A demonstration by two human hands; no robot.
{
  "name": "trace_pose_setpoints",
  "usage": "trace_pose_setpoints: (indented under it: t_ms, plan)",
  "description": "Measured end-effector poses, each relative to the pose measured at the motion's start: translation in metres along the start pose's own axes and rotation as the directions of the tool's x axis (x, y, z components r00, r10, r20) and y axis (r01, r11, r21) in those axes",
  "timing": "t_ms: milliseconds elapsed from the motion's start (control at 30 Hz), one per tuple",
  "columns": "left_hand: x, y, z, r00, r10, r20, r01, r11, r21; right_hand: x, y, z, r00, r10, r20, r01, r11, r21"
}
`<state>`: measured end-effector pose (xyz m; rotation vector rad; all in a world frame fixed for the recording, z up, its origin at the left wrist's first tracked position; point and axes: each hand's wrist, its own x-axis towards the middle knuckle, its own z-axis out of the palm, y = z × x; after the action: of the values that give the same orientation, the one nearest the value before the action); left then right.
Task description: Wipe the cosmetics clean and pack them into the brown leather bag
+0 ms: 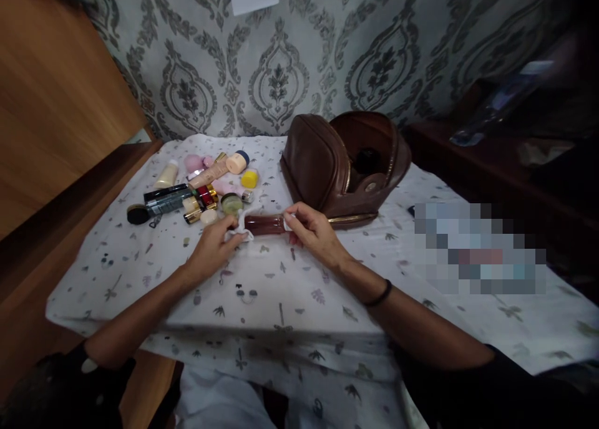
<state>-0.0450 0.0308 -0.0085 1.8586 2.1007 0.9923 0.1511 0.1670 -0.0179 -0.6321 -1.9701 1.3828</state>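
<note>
Here, left hand [214, 247] grips brown bottle [264, 224], any lettering unreadable

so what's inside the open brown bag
Inside the brown bag, one dark object shows through the unzipped opening, too shadowed to identify. The bag's walls and flap hide the bottom, so anything lower down can't be seen.

left of the rounded brown leather bag [311, 161] lie small mixed cosmetics [206, 176]; front-left of it, a brown cylindrical bottle [263, 224]; beneath, a white-clothed bench [276, 279]; behind, a grey-patterned wall [278, 73].
</note>
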Motion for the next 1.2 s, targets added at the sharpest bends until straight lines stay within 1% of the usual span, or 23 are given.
trace_pose_setpoints:
  t_ms: [67,100,200,300,400,467,567,667,733,767,833,900,933,967,1000,1067,1133,1200]
  plan:
    - [0.001,0.003,0.004,0.998,-0.053,-0.037,0.050,0.996,-0.077,0.000,0.001,0.001,0.998,0.038,0.044,-0.041,0.997,0.063]
    - [0.001,0.005,0.005,0.997,-0.058,-0.051,0.053,0.994,-0.096,0.000,0.001,0.002,0.997,0.059,0.059,-0.064,0.993,0.096]
    - [0.001,0.011,0.007,0.996,-0.020,-0.081,0.013,0.996,-0.083,0.000,0.001,0.004,0.992,0.106,0.073,-0.117,0.978,0.171]
    - [0.001,0.013,0.008,0.996,0.011,-0.088,-0.013,1.000,-0.023,0.001,0.002,0.005,0.984,0.167,0.068,-0.178,0.963,0.204]
    - [0.002,0.012,0.009,0.994,0.064,-0.083,-0.058,0.996,0.073,0.002,0.003,0.004,0.970,0.237,0.054,-0.243,0.951,0.190]
    - [0.003,0.012,0.011,0.990,0.119,-0.076,-0.107,0.983,0.149,0.002,0.003,0.004,0.972,0.228,0.050,-0.233,0.962,0.144]
    - [0.008,0.017,0.012,0.980,0.194,-0.050,-0.175,0.950,0.259,0.001,0.000,0.003,0.984,0.163,0.070,-0.168,0.983,0.074]
    - [0.012,0.031,0.015,0.969,0.245,0.014,-0.235,0.912,0.336,0.000,0.000,0.004,0.986,0.141,0.091,-0.147,0.988,0.058]
    - [0.014,0.043,0.020,0.953,0.289,0.091,-0.301,0.881,0.365,0.001,0.001,0.004,0.985,0.142,0.099,-0.149,0.987,0.065]
    - [0.014,0.049,0.022,0.938,0.318,0.141,-0.348,0.858,0.377,0.002,0.002,0.004,0.985,0.139,0.099,-0.146,0.987,0.066]
    - [0.013,0.057,0.027,0.889,0.377,0.260,-0.454,0.797,0.397,0.003,0.005,0.003,0.987,0.132,0.091,-0.138,0.989,0.061]
    - [0.011,0.059,0.030,0.840,0.407,0.359,-0.532,0.747,0.399,0.004,0.006,0.003,0.989,0.123,0.084,-0.127,0.991,0.047]
    - [0.010,0.057,0.030,0.830,0.409,0.380,-0.545,0.739,0.396,0.003,0.006,0.003,0.991,0.114,0.076,-0.117,0.992,0.038]
    - [0.010,0.053,0.029,0.833,0.403,0.379,-0.539,0.745,0.393,0.002,0.006,0.002,0.993,0.101,0.065,-0.103,0.994,0.025]
    - [0.009,0.047,0.026,0.847,0.393,0.359,-0.519,0.760,0.391,0.001,0.005,0.002,0.995,0.081,0.051,-0.081,0.997,0.006]
    - [0.009,0.034,0.019,0.882,0.375,0.287,-0.464,0.797,0.386,-0.003,0.001,0.000,1.000,0.022,0.011,-0.022,0.998,-0.053]
    - [0.011,0.020,0.009,0.903,0.373,0.212,-0.427,0.828,0.363,-0.007,-0.006,-0.005,0.999,-0.041,-0.030,0.037,0.990,-0.133]
    - [0.015,0.011,0.000,0.919,0.370,0.140,-0.395,0.858,0.328,-0.011,-0.019,-0.015,0.994,-0.091,-0.059,0.078,0.976,-0.203]
